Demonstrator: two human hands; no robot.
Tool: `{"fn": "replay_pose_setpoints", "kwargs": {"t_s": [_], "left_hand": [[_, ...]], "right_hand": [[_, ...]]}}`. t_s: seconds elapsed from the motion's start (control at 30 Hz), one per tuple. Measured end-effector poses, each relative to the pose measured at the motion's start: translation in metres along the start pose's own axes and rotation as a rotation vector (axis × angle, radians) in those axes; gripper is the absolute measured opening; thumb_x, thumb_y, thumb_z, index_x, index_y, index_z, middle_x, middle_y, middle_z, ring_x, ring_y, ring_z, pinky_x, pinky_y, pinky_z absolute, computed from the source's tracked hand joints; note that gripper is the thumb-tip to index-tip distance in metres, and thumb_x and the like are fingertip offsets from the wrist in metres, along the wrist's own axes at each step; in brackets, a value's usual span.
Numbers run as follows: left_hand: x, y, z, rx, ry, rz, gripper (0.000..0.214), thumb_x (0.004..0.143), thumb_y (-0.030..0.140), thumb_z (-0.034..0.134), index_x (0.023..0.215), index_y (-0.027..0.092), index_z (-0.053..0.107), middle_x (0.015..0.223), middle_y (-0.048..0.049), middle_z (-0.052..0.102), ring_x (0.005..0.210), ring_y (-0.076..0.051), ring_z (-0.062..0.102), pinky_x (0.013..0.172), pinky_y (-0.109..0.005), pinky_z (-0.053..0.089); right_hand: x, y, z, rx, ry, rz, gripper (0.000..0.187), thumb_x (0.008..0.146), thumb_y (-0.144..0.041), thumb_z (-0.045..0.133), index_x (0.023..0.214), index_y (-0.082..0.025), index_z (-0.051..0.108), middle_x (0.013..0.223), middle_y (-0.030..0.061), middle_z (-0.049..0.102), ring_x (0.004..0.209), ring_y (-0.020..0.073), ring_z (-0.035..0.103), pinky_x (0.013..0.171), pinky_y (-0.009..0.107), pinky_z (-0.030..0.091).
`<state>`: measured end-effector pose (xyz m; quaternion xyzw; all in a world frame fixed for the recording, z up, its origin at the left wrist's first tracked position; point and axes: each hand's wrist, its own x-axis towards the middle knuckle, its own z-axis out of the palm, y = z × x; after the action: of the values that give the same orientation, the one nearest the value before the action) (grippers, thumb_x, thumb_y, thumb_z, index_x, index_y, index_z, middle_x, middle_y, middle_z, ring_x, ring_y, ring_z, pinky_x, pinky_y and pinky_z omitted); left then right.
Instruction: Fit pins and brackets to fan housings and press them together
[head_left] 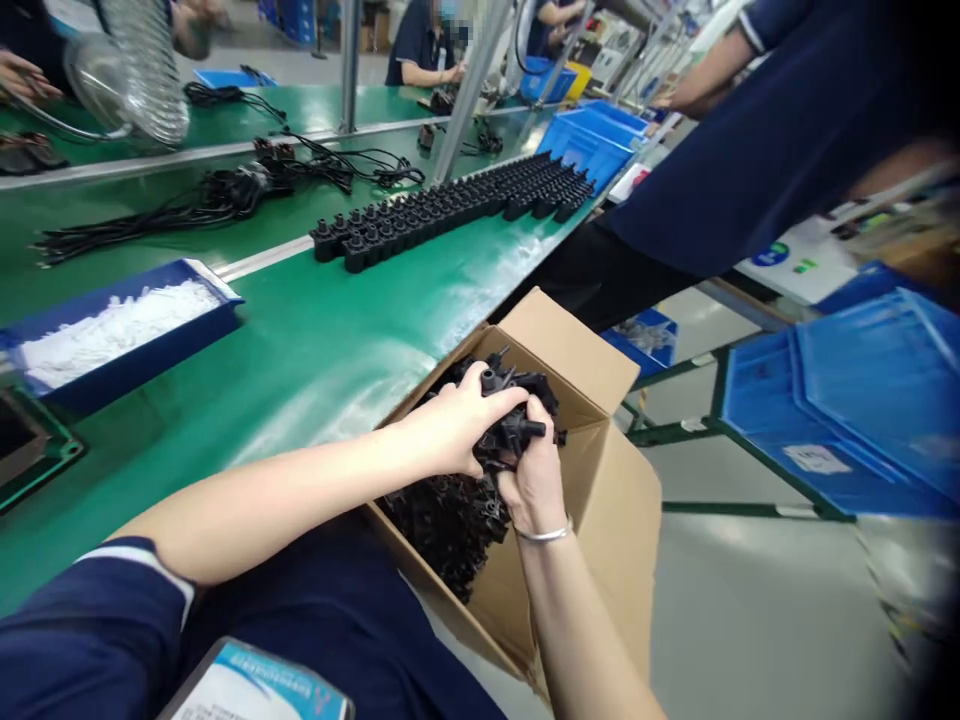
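Both my hands are over an open cardboard box (626,500) heaped with small black plastic parts (442,520). My left hand (469,415) curls round several of these parts, thumb and fingers bent. My right hand (538,470), with a silver bangle at the wrist, closes on black plastic parts (517,430) from the other side, and a short round stub sticks out by its thumb. On the green bench (337,330) beyond, long rows of upright black plastic parts (450,205) stand side by side.
A blue bin (142,345) of small white pieces sits at the bench's left. Bundled black cables (225,190) lie behind a metal rail. Blue crates (847,400) rest on a green rack at right. A person in dark clothing (750,160) stands close by; others work across the bench.
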<state>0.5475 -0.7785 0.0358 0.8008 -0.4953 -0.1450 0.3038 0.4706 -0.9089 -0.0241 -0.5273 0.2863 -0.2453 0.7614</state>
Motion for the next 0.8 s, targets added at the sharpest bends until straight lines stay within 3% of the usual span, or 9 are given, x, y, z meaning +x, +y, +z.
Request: {"fn": "replay_pose_setpoints", "kwargs": {"t_s": [0.07,0.17,0.27,0.4,0.6,0.7,0.8], "left_hand": [[-0.032,-0.006,-0.028,0.034,0.126,-0.041,0.104,0.059,0.019,0.088,0.147,0.030,0.033,0.149,-0.0149,0.021,0.129,-0.042,0.049,0.105,-0.048,0.047],[-0.096,-0.030,-0.050,0.096,0.305,-0.186,0.100,0.063,0.020,0.086,0.146,0.031,0.032,0.151,-0.0128,0.019,0.142,-0.040,0.033,0.116,-0.048,0.039],[-0.163,-0.066,-0.049,0.200,0.489,-0.356,0.096,0.069,0.026,0.084,0.145,0.031,0.027,0.151,-0.0130,0.016,0.148,-0.038,0.020,0.121,-0.051,0.030],[-0.224,-0.108,-0.040,0.302,0.673,-0.557,0.087,0.077,0.027,0.077,0.145,0.029,0.024,0.151,-0.0142,0.016,0.148,-0.036,0.022,0.121,-0.050,0.031],[-0.255,-0.133,-0.044,0.361,0.788,-0.751,0.082,0.071,0.039,0.082,0.138,0.022,0.039,0.156,-0.0161,0.006,0.147,-0.045,0.022,0.119,-0.056,0.032],[-0.267,-0.129,-0.045,0.343,0.737,-0.771,0.078,0.074,0.041,0.079,0.138,0.020,0.040,0.158,-0.0174,0.005,0.147,-0.046,0.020,0.117,-0.060,0.034],[-0.280,-0.119,-0.044,0.311,0.719,-0.752,0.070,0.081,0.036,0.070,0.141,0.023,0.037,0.159,-0.0158,0.009,0.149,-0.041,0.018,0.117,-0.060,0.032]], "right_hand": [[-0.009,-0.009,0.046,0.057,-0.115,-0.033,0.044,0.084,-0.048,0.064,0.120,-0.023,0.058,0.120,0.0030,0.067,0.112,0.0189,0.065,0.095,0.036,0.055],[-0.031,0.005,0.115,0.078,-0.380,-0.065,0.043,0.083,-0.043,0.067,0.119,-0.024,0.057,0.119,0.0020,0.066,0.111,0.0178,0.064,0.099,0.035,0.052],[-0.051,0.041,0.174,-0.048,-0.638,-0.152,0.042,0.083,-0.042,0.067,0.120,-0.024,0.057,0.119,0.0031,0.064,0.111,0.0178,0.061,0.103,0.036,0.049],[-0.069,0.083,0.228,-0.320,-0.786,-0.408,0.043,0.081,-0.043,0.070,0.117,-0.021,0.060,0.118,0.0077,0.058,0.116,0.0208,0.056,0.110,0.039,0.042],[-0.073,0.100,0.264,-0.641,-0.967,-0.573,0.059,0.080,-0.043,0.070,0.132,-0.021,0.051,0.142,0.0131,0.044,0.137,0.0263,0.042,0.118,0.050,0.030],[-0.070,0.095,0.265,-0.822,-1.068,-0.599,0.080,0.076,-0.049,0.073,0.143,-0.020,0.042,0.156,0.0150,0.029,0.147,0.0327,0.026,0.121,0.057,0.019],[-0.069,0.089,0.256,-0.922,-1.108,-0.563,0.096,0.073,-0.058,0.072,0.152,-0.025,0.029,0.163,0.0096,0.016,0.152,0.0399,0.007,0.118,0.065,0.022]]}}
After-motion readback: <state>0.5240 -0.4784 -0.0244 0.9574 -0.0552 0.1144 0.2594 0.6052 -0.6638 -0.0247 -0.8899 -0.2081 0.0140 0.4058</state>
